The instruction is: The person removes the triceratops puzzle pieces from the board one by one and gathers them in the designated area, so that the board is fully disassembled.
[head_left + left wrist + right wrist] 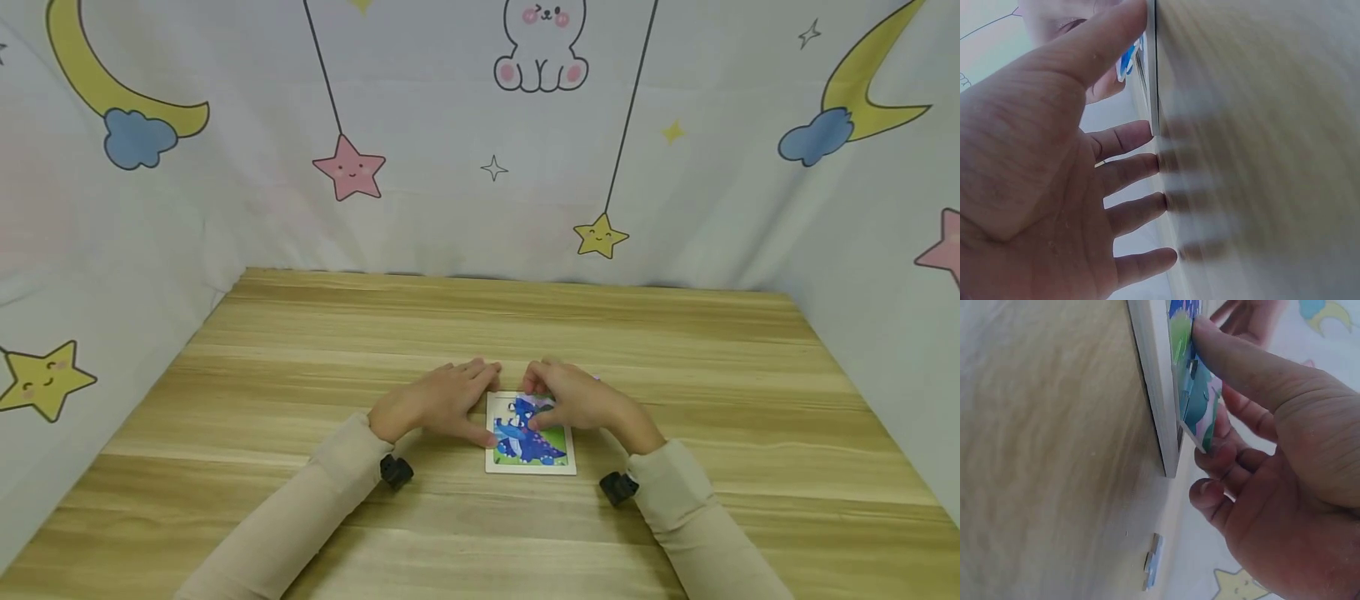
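A jigsaw puzzle [525, 450] with a blue dinosaur picture sits in a white-edged tray [531, 470] on the table. My left hand [450, 400] rests at the tray's left side. Its thumb touches the left rim, and its spread fingers reach the tabletop near the far corner, as the left wrist view shows. My right hand [581, 398] is over the tray's far right part. Between its thumb and fingers it pinches a jigsaw piece [1202, 415], tilted up at the tray's edge. The right hand partly hides the puzzle's upper part in the head view.
A loose jigsaw piece [1153, 562] lies on the wooden table [360, 333] beyond the tray, mostly hidden behind the right hand in the head view. A patterned white cloth [435, 225] hangs around the table's back and sides.
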`<state>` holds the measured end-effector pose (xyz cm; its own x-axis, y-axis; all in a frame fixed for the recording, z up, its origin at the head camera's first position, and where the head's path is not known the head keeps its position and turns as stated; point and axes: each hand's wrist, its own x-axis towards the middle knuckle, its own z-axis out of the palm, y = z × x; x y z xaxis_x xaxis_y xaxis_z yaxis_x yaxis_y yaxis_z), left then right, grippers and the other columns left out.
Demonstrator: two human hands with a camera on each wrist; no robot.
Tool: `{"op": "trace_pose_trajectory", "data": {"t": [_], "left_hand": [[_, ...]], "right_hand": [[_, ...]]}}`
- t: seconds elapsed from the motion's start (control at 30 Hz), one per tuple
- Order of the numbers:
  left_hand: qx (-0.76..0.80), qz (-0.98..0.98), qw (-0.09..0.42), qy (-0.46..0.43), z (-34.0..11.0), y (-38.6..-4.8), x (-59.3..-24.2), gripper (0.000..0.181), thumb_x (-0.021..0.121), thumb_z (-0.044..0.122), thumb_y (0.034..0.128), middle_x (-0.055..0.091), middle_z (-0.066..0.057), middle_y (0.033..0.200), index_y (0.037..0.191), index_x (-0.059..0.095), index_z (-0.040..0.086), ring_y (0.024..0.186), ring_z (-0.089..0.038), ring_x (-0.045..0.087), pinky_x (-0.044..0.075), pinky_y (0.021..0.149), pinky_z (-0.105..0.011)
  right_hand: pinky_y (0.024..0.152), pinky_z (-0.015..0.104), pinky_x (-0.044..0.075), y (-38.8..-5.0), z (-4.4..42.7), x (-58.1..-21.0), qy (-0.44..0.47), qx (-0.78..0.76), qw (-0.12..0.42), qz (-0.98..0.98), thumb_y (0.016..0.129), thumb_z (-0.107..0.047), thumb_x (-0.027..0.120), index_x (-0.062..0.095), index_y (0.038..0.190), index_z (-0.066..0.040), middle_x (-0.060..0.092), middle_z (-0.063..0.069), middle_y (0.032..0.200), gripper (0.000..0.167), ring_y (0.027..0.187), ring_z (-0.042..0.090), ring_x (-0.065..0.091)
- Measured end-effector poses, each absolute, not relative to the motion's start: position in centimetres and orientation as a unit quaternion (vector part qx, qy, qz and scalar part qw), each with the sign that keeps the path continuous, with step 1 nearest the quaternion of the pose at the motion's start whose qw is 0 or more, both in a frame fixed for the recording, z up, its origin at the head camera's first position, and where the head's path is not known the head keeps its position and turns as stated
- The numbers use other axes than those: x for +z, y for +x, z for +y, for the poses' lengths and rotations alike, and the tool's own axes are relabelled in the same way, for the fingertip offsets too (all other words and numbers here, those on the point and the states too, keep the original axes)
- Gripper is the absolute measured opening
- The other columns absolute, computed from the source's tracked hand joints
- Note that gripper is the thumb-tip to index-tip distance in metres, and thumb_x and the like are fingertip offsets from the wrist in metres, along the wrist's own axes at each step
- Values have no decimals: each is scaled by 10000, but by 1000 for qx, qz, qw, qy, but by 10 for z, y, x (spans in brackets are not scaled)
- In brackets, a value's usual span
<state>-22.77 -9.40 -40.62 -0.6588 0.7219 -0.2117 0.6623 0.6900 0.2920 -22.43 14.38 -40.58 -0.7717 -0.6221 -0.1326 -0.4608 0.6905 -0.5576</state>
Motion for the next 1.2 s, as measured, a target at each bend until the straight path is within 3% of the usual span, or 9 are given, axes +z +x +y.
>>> {"op": "trace_pose_trajectory", "data": {"t": [0.33,0.6,0.8,1.03,1.2], "left_hand": [[95,906,158,382,-94,-228,-408,839,711,630,833,443,-124,1441,1405,412,94,1312,-246,442,356,1084,-505],[90,905,154,385,-94,-229,-408,856,710,632,833,474,-88,1370,1418,399,90,1265,-225,463,372,1072,-477],[91,906,162,380,-94,-229,-406,861,709,630,835,467,-96,1397,1424,388,92,1278,-229,452,358,1084,-492],[88,907,164,378,-94,-229,-406,831,705,637,834,432,-115,1470,1402,405,110,1328,-238,427,346,1099,-479],[88,907,164,379,-94,-228,-406,906,705,637,835,485,-64,1379,1461,365,77,1300,-220,440,341,1102,-476]], "right_hand": [[824,345,447,-225,145,-405,-316,-245,145,905,871,-175,799,619,1062,-121,568,-23,957,268,886,159,517],[723,321,452,-224,144,-399,-309,-240,132,911,879,-132,783,633,851,-162,561,-6,877,156,802,153,525],[795,340,510,-225,148,-397,-307,-265,137,904,957,-135,691,693,944,-141,654,-33,962,15,895,133,600],[738,315,511,-232,163,-394,-306,-295,141,894,994,-126,631,736,1004,-119,679,-35,908,107,827,120,597],[708,325,481,-237,178,-390,-295,-306,136,895,998,-134,625,761,1013,-135,690,-34,901,137,796,143,560]]}}
